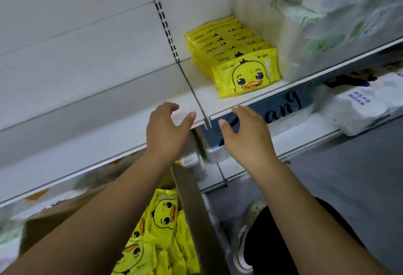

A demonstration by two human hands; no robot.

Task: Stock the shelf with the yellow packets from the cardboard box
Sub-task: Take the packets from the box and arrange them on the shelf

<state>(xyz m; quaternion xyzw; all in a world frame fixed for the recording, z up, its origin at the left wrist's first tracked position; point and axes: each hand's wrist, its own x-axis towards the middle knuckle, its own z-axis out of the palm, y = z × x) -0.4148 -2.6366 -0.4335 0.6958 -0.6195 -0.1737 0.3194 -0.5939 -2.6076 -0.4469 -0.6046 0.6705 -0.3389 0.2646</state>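
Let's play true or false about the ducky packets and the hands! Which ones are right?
1. The left hand and right hand hold nothing. True.
2. The cardboard box is empty. False: spare packets lie in it.
3. A row of packets stands on the shelf. True.
4. The front packet shows a cat. False: it shows a duck face.

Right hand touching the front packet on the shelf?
Apart. Head view: a strip of bare shelf shows between the right hand and the front packet.
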